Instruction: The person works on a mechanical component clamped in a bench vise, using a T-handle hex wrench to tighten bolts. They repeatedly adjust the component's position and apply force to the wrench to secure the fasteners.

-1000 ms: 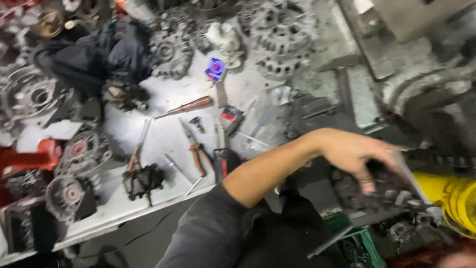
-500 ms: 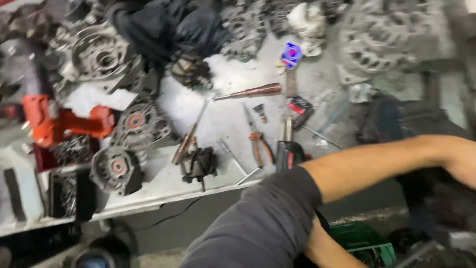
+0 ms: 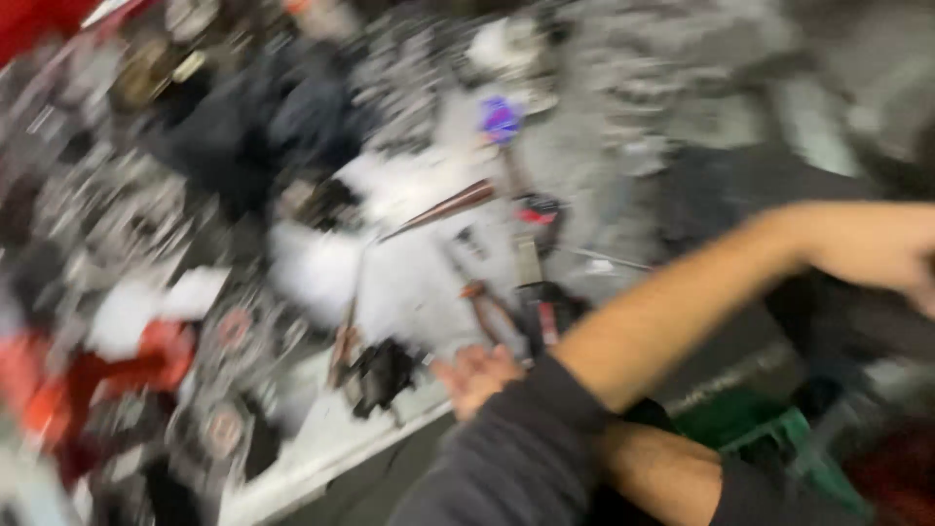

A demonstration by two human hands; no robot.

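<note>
My left hand (image 3: 479,378): it lies at the near edge of the desk, fingers partly spread and loose, gripping nothing; the blur smears its outline, and my dark sleeve covers the wrist behind it.
My right hand (image 3: 901,251): bare forearm stretched far to the right, the hand cut by the frame edge; I cannot tell whether it is open or closed.
Desk (image 3: 321,453): a pale, flat top with a thin light rim, crowded with metal parts.
Black part (image 3: 382,375): a small, dark, lumpy piece just beside my left hand, near the desk edge.
Pliers (image 3: 487,304): orange-brown handles, lying flat just above my left hand.
Punch (image 3: 440,209): a long, tapered, brownish metal rod, lying slantwise on the white patch, well away from both hands.
Red tool (image 3: 117,365): a bright red plastic body at the left, soft with blur.
Round housings (image 3: 229,424): grey cast-metal discs with ribbed rims and reddish centres, at the lower left.
Green crate (image 3: 755,429): green plastic, below the desk, under my right forearm.
</note>
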